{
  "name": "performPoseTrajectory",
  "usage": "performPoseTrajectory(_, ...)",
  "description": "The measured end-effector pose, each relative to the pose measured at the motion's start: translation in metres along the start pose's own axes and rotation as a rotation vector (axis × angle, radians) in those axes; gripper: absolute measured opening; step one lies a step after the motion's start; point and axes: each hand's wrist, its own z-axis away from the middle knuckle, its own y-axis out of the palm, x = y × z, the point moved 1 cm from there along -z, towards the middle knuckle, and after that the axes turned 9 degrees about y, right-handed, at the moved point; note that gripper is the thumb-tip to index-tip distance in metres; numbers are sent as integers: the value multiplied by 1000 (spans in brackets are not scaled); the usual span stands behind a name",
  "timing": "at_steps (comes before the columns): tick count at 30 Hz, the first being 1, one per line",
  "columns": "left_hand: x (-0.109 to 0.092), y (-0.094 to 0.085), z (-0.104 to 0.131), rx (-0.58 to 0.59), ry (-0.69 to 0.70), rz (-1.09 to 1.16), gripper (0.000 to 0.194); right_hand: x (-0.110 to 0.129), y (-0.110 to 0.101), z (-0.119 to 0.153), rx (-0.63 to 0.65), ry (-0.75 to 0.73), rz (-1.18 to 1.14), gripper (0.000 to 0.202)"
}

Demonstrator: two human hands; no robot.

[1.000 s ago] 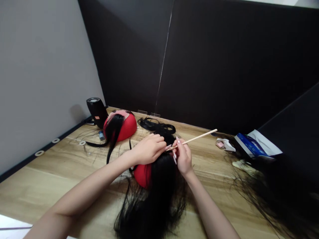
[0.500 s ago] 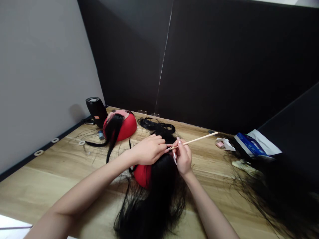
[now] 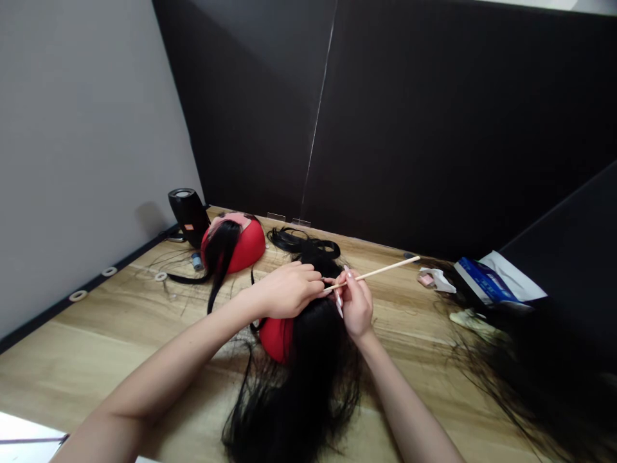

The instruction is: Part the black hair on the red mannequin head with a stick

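Observation:
In front of me a red head form (image 3: 276, 341) carries a wig of long black hair (image 3: 308, 386), which spreads down over the table. My right hand (image 3: 357, 305) is closed on a thin wooden stick (image 3: 389, 266), held like a pen. Its lower tip meets the hair close to my left fingertips, and any hook or needle there is too small to make out. My left hand (image 3: 292, 289) lies on top of the form, fingers bent and pressed together at the same spot. What these fingers pinch is hidden.
A second red head form (image 3: 248, 247) with black hair stands back left, beside a black speaker (image 3: 187, 215) and a blue thread spool (image 3: 196, 261). Behind the wig lies a hair bundle (image 3: 303, 243). A blue tissue pack (image 3: 496, 281) and loose dark hair (image 3: 554, 366) are at right.
The stick has slid slightly down and left, its tip now nearer my left fingertips. Both hands keep nearly the same place.

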Motion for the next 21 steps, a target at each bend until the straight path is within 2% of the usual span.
performPoseTrajectory(4,2,-4,2,32,42,90,31,1,0,0,1,18,-18,34)
performPoseTrajectory(7,4,-9,6,12,54,147,32,1,0,-1,-8,16,-17,34)
performPoseTrajectory(10,7,-13,9,-56,53,135,35,0,-2,-3,-21,19,-18,34)
performPoseTrajectory(16,14,-14,11,-237,-5,-68,38,-3,-4,-4,-29,20,0,33)
performPoseTrajectory(18,11,-14,11,-296,9,51,35,-2,-4,-3,-32,17,-3,33)
performPoseTrajectory(21,3,-14,9,-387,5,451,33,-2,-3,-3,-35,26,-24,32)
